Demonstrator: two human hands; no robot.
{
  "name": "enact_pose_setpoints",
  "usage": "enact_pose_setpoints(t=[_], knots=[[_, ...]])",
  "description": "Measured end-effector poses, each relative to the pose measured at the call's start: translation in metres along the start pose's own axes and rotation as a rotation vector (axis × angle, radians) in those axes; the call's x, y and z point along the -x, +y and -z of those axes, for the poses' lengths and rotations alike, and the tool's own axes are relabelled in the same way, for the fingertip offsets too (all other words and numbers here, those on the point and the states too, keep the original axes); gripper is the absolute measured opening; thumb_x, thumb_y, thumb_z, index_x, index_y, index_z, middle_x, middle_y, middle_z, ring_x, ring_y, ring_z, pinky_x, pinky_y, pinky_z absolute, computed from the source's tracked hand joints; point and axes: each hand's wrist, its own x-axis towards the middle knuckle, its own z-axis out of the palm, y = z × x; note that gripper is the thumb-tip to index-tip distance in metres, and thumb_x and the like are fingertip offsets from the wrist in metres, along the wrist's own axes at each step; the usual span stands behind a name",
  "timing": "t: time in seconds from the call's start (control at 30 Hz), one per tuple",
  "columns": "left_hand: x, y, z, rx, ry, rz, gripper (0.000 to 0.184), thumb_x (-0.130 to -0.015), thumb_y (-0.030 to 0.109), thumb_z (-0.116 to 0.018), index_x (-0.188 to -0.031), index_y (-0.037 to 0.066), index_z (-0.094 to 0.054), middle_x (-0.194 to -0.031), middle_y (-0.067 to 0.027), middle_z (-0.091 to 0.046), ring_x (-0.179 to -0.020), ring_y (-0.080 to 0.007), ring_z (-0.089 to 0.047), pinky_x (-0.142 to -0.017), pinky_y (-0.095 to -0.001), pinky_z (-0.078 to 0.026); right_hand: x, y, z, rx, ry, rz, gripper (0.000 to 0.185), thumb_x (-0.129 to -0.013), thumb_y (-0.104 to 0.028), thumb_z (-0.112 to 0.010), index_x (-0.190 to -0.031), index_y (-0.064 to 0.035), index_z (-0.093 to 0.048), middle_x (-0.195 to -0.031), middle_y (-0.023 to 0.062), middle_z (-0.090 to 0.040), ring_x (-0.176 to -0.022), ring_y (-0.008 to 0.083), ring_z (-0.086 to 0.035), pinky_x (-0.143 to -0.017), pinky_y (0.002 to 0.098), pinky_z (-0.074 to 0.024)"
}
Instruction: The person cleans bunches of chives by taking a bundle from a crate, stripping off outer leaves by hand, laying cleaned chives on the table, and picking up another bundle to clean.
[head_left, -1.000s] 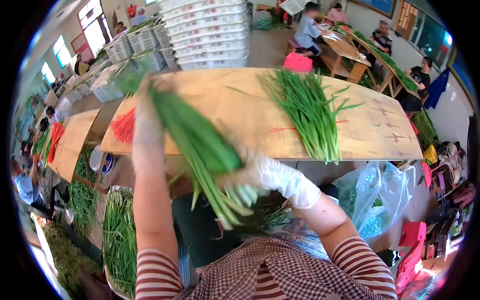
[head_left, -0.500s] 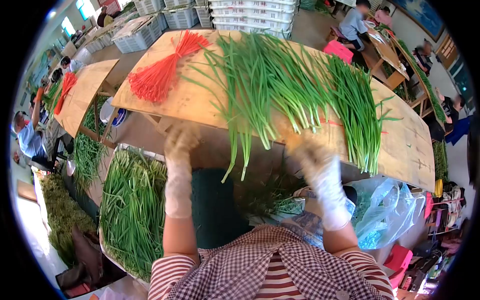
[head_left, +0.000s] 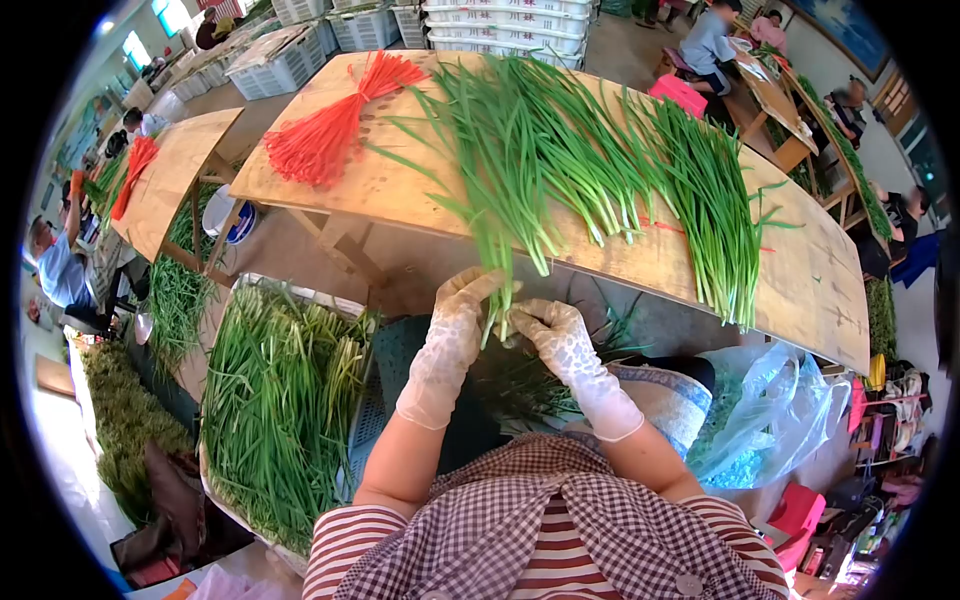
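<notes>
Over the table's front edge hang the pale ends of a few green chives (head_left: 493, 250). My left hand (head_left: 465, 300), in a thin glove, is closed around these stalks near their lower ends. Close beside it, my right hand (head_left: 548, 325), gloved too, pinches at the stalk tips; its fingertips are partly hidden. Loose chives (head_left: 590, 180) lie spread on the wooden table (head_left: 400, 200). To their right rests a thicker chive bundle (head_left: 725, 230), with a red tie partly showing near it. A sheaf of red ties (head_left: 335, 125) lies on the table's left part.
A crate of chives (head_left: 280, 400) stands at my left. A clear plastic bag (head_left: 775, 420) is at my right, below the table. White stacked crates (head_left: 505, 25) are behind the table. Other people sit at tables on both sides, and a white bucket (head_left: 228, 215) stands at left.
Both hands have come together at the stalk ends. The left hand moved right from the table's left part, the right hand moved left and down. The chives' ends are now gripped.
</notes>
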Motion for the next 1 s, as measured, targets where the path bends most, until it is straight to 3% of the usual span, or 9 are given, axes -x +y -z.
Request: enact_pose_setpoints(t=[0.03,0.07,0.13,0.23,0.4,0.63,0.77,0.8,1.0], knots=[[0.0,0.0,-0.003,0.079,0.022,-0.038,0.02,-0.092,0.015,-0.057,-0.102,-0.001,-0.057,-0.086,-0.0112,-0.066,-0.073,-0.0216,-0.066,-0.062,-0.0357,-0.058,0.005,-0.004,0.004,-0.135,-0.034,-0.062,0.018,-0.09,-0.01,-0.063,-0.098,0.0056,-0.067,-0.084,0.009,-0.069,-0.077,0.0116,-0.063,-0.073,0.0247,-0.0513],[0.0,0.001,-0.007,0.158,0.044,-0.076,0.019,-0.092,0.016,-0.057,-0.101,-0.001,-0.057,-0.087,-0.0107,-0.065,-0.077,-0.0221,-0.066,-0.067,-0.0377,-0.058,0.012,-0.01,0.008,0.145,-0.03,-0.037,0.018,-0.091,-0.01,-0.061,-0.099,0.0048,-0.067,-0.084,0.0085,-0.069,-0.076,0.0128,-0.064,-0.072,0.0253,-0.0524],[0.004,0.006,-0.007,0.278,0.033,-0.118,0.018,-0.094,0.017,-0.055,-0.099,0.001,-0.056,-0.09,-0.0092,-0.063,-0.088,-0.0236,-0.065,-0.084,-0.0425,-0.055,0.02,-0.026,0.008,0.369,0.25,0.362,0.015,-0.087,-0.013,-0.063,-0.094,-0.001,-0.069,-0.079,0.01,-0.069,-0.067,0.0182,-0.065,-0.064,0.0285,-0.0529],[0.001,0.011,-0.008,0.359,0.04,-0.01,0.017,-0.095,0.021,-0.054,-0.1,0.005,-0.053,-0.073,-0.0018,-0.05,-0.061,-0.0134,-0.051,-0.062,-0.0288,-0.048,0.011,-0.061,0.018,0.927,0.68,0.77,0.014,-0.082,-0.024,-0.069,-0.083,-0.0107,-0.065,-0.067,0.0082,-0.063,-0.058,0.0272,-0.062,-0.052,0.0369,-0.0494],[0.006,0.023,-0.021,0.284,-0.084,-0.024,0.017,-0.095,0.026,-0.057,-0.094,0.011,-0.051,-0.059,0.0061,-0.034,-0.047,-0.0064,-0.034,-0.047,-0.0226,-0.033,-0.053,-0.051,0.037,1.539,0.628,0.7,0.015,-0.078,-0.024,-0.069,-0.078,-0.0095,-0.064,-0.061,0.0089,-0.058,-0.053,0.0275,-0.059,-0.05,0.04,-0.0461],[0.01,0.022,-0.032,0.021,0.115,-0.016,0.015,-0.091,0.024,-0.064,-0.089,0.014,-0.052,-0.054,0.0078,-0.033,-0.042,-0.0061,-0.031,-0.044,-0.0232,-0.029,0.019,-0.059,0.008,1.102,0.544,0.813,0.016,-0.076,-0.026,-0.07,-0.073,-0.0111,-0.068,-0.064,0.0114,-0.061,-0.057,0.0293,-0.062,-0.053,0.0395,-0.049],[0.013,0.004,-0.032,0.0,0.138,0.021,0.017,-0.09,0.019,-0.064,-0.078,0.014,-0.053,-0.052,0.0072,-0.034,-0.042,-0.0068,-0.032,-0.044,-0.0243,-0.029,0.021,-0.044,0.003,0.704,0.485,0.409,0.027,-0.078,-0.03,-0.072,-0.093,-0.0084,-0.073,-0.079,0.0203,-0.066,-0.074,0.0328,-0.066,-0.067,0.0365,-0.053],[0.013,-0.001,-0.032,0.002,0.138,-0.022,0.018,-0.09,0.019,-0.064,-0.077,0.013,-0.053,-0.052,0.0071,-0.034,-0.042,-0.0069,-0.032,-0.044,-0.0244,-0.03,0.013,-0.036,0.011,0.393,0.376,0.163,0.033,-0.078,-0.03,-0.073,-0.1,-0.0039,-0.072,-0.086,0.0204,-0.069,-0.078,0.0287,-0.067,-0.073,0.0328,-0.0523],[0.014,0.001,-0.033,-0.07,0.106,-0.179,0.02,-0.089,0.017,-0.063,-0.073,0.01,-0.054,-0.051,0.0058,-0.036,-0.042,-0.0077,-0.035,-0.045,-0.0256,-0.035,0.01,-0.036,0.007,-0.092,0.232,0.084,0.029,-0.083,-0.021,-0.071,-0.099,0.0032,-0.069,-0.085,0.0133,-0.07,-0.075,0.0156,-0.064,-0.072,0.0286,-0.0504]])
